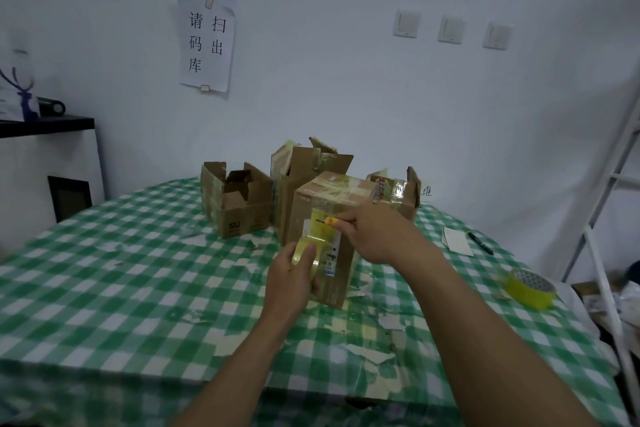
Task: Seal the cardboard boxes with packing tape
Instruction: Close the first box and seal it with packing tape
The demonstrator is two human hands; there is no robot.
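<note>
A closed cardboard box (311, 204) stands in the middle of the table, its top flaps crossed with yellowish tape. My left hand (291, 276) grips a roll of clear yellowish packing tape (304, 256) against the box's near face. A strip of tape (320, 227) runs from the roll up the box side. My right hand (375, 236) holds a small yellow-handled cutter (327, 220) with its blade on that strip.
Three open cardboard boxes (242, 204) (304, 163) (401, 194) stand behind the closed one. A second tape roll (530, 288) lies at the right table edge, beyond a white card (457, 241) and a black pen (480, 243). Torn tape scraps litter the green checked tablecloth (138, 270). A white metal frame (602, 218) stands right.
</note>
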